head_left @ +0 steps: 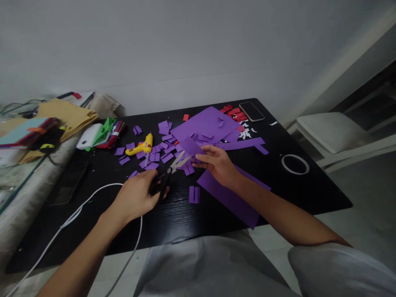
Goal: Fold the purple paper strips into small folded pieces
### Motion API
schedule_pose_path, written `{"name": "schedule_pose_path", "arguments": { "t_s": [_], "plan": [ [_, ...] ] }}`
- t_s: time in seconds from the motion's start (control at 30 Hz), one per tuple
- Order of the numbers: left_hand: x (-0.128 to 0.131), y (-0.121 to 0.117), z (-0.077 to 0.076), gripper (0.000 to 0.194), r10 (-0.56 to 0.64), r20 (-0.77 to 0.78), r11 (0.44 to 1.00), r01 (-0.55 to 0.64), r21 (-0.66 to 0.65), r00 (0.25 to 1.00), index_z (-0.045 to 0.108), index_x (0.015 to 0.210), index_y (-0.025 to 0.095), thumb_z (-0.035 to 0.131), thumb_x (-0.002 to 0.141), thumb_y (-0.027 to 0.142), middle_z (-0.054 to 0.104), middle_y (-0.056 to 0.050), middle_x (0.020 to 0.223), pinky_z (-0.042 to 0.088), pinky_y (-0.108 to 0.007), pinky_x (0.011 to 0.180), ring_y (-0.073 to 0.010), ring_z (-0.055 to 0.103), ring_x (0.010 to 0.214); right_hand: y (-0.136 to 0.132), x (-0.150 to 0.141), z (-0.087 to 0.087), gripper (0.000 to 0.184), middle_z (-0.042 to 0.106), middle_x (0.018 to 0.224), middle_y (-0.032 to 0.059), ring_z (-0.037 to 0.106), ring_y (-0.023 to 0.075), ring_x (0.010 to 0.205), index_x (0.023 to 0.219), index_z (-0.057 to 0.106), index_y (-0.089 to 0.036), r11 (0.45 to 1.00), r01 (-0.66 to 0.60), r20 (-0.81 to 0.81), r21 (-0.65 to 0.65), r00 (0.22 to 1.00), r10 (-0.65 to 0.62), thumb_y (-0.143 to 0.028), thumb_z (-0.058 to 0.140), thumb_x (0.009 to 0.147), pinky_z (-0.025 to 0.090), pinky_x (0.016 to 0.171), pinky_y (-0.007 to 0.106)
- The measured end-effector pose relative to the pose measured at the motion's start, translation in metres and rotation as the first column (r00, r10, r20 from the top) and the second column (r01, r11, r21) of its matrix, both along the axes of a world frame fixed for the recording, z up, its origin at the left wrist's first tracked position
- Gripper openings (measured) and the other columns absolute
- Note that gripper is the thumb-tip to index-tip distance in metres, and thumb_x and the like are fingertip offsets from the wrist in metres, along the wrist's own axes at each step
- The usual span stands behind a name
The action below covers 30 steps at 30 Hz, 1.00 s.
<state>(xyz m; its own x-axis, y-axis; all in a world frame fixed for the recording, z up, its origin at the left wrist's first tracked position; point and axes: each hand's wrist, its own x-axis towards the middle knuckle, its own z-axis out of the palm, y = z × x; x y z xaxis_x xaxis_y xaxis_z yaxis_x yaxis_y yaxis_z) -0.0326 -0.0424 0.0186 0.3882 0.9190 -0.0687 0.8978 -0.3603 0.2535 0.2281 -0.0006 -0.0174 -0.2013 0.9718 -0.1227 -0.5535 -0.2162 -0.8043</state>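
Note:
My left hand is closed round the black handles of a pair of scissors, whose blades are spread and point up and right. Between the fingers and thumb of my right hand is a strip of purple paper, its lower edge close to the blades; whether they touch it I cannot tell. Under my right wrist lies a purple sheet. One small folded purple piece rests on the table just below the scissors, and many more purple pieces are scattered behind them.
A yellow glue gun lies among the pieces. Behind are a large purple sheet, red scraps, white scraps and a phone. A white ring lies right. A white cable crosses the left side, near bundled coloured paper.

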Motion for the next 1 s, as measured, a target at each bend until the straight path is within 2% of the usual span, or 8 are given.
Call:
{"name": "schedule_pose_path", "arguments": {
  "t_s": [0.17, 0.53, 0.7, 0.87, 1.0],
  "plan": [
    [0.009, 0.002, -0.001, 0.027, -0.036, -0.059, 0.999, 0.038, 0.028, 0.998, 0.052, 0.087, 0.022, 0.055, 0.089, 0.049, 0.065, -0.007, 0.089, 0.041, -0.033, 0.066, -0.025, 0.063, 0.077, -0.003, -0.003, -0.006, 0.039, 0.075, 0.077, -0.0017, 0.074, 0.0173, 0.073, 0.088, 0.068, -0.019, 0.998, -0.007, 0.077, 0.061, 0.997, 0.003, -0.028, 0.094, 0.059, 0.063, 0.079, 0.036],
    [0.009, 0.003, -0.009, 0.024, -0.065, 0.044, 0.997, 0.063, 0.036, 0.997, 0.05, 0.08, 0.022, 0.057, 0.089, 0.043, 0.062, -0.003, 0.078, 0.04, -0.031, 0.064, -0.0221, 0.062, 0.071, -0.004, -0.004, -0.003, 0.036, 0.076, 0.08, -0.0003, 0.073, 0.0161, 0.07, 0.086, 0.07, -0.02, 0.991, -0.031, 0.126, 0.13, 0.992, 0.015, -0.031, 0.093, 0.061, 0.063, 0.079, 0.036],
    [0.007, 0.005, -0.011, 0.025, -0.05, 0.08, 0.998, 0.052, -0.019, 0.996, 0.052, 0.077, 0.022, 0.056, 0.089, 0.043, 0.064, -0.003, 0.075, 0.039, -0.03, 0.062, -0.0209, 0.061, 0.067, -0.004, -0.003, -0.006, 0.033, 0.076, 0.08, -0.0003, 0.073, 0.0152, 0.069, 0.087, 0.072, -0.019, 0.99, -0.024, 0.142, 0.14, 0.99, 0.004, -0.028, 0.091, 0.062, 0.062, 0.077, 0.034],
    [0.005, 0.006, -0.011, 0.025, -0.032, 0.104, 0.997, 0.039, -0.069, 0.994, 0.058, 0.078, 0.021, 0.056, 0.088, 0.044, 0.067, -0.005, 0.075, 0.039, -0.029, 0.062, -0.0221, 0.064, 0.067, -0.005, -0.003, -0.008, 0.031, 0.077, 0.083, 0.0003, 0.075, 0.0177, 0.075, 0.088, 0.072, -0.02, 0.989, -0.02, 0.15, 0.144, 0.989, -0.002, -0.027, 0.09, 0.063, 0.063, 0.082, 0.037],
    [0.005, 0.007, -0.01, 0.028, -0.011, 0.121, 0.994, 0.025, -0.108, 0.993, 0.058, 0.074, 0.02, 0.056, 0.087, 0.044, 0.067, -0.006, 0.071, 0.038, -0.028, 0.061, -0.0214, 0.064, 0.066, -0.005, -0.003, -0.006, 0.031, 0.077, 0.083, 0.0003, 0.075, 0.017, 0.073, 0.087, 0.073, -0.02, 0.99, -0.017, 0.167, 0.137, 0.986, -0.006, -0.027, 0.091, 0.063, 0.063, 0.082, 0.037]
  ]
}}
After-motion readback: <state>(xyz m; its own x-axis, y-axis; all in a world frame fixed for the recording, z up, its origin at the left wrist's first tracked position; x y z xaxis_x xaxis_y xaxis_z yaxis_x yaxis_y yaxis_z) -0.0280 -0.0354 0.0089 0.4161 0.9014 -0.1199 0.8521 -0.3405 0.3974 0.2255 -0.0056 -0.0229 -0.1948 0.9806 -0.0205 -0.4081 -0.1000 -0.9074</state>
